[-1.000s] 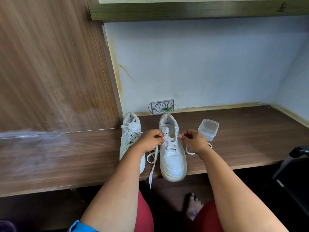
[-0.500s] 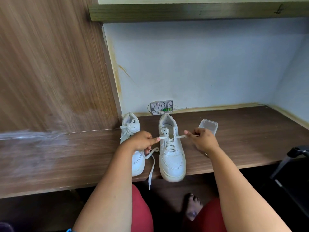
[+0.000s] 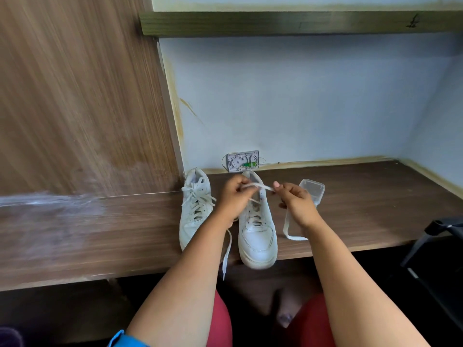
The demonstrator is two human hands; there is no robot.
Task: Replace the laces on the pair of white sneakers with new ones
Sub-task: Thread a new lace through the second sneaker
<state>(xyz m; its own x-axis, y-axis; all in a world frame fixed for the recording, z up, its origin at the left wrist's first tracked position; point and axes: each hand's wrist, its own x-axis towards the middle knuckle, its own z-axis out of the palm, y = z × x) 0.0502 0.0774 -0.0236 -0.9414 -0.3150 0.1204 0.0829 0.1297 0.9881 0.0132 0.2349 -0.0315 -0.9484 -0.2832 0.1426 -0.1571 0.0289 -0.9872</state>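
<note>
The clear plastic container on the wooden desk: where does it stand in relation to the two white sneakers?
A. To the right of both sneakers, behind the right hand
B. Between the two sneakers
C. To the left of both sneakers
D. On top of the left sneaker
A. The clear plastic container stands on the desk to the right of the right sneaker, partly hidden behind the right hand; the left sneaker lies further left.

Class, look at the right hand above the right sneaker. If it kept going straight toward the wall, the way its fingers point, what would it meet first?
Probably the clear tub just beyond the right hand. One view leaves depth unsure, so it may pass alongside.
</note>
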